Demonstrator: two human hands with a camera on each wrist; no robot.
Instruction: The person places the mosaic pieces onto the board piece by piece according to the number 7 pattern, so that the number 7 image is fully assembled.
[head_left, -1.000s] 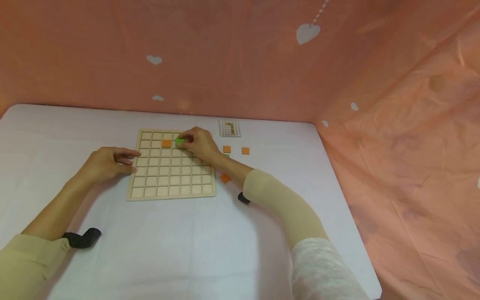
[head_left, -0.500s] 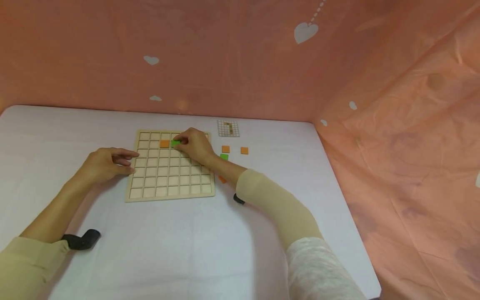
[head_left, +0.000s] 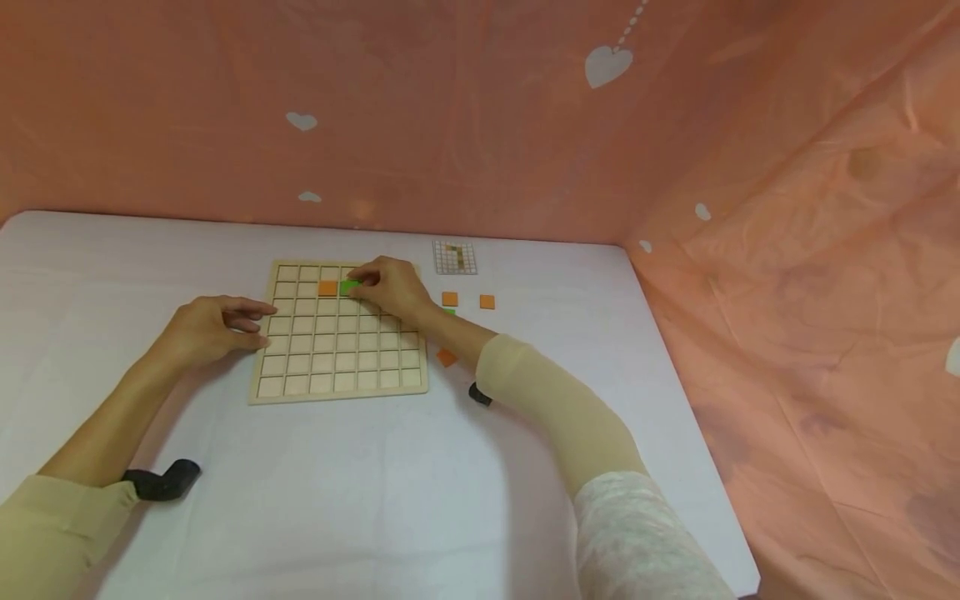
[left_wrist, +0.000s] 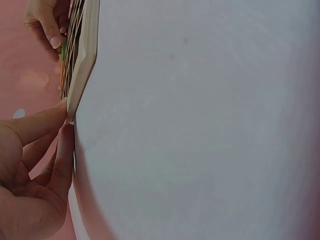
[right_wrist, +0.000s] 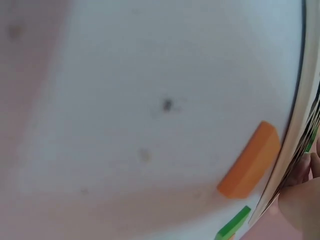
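Here the right hand is over the far rows of the board, its fingertips curled onto a green tile that sits in the second row from the far edge, just beside an orange tile already in its cell. Whether the green tile is fully seated I cannot tell; the fingers cover its right side. The left hand rests at the board's left edge, fingers loosely bent with thumb and forefinger touching the rim, holding nothing else. Loose tiles lie off the board's right edge: two orange, another orange nearer, and a green one partly hidden by the wrist. If the tile is tilted on a divider, lifting the fingers could leave it askew, and a push could shift the board.
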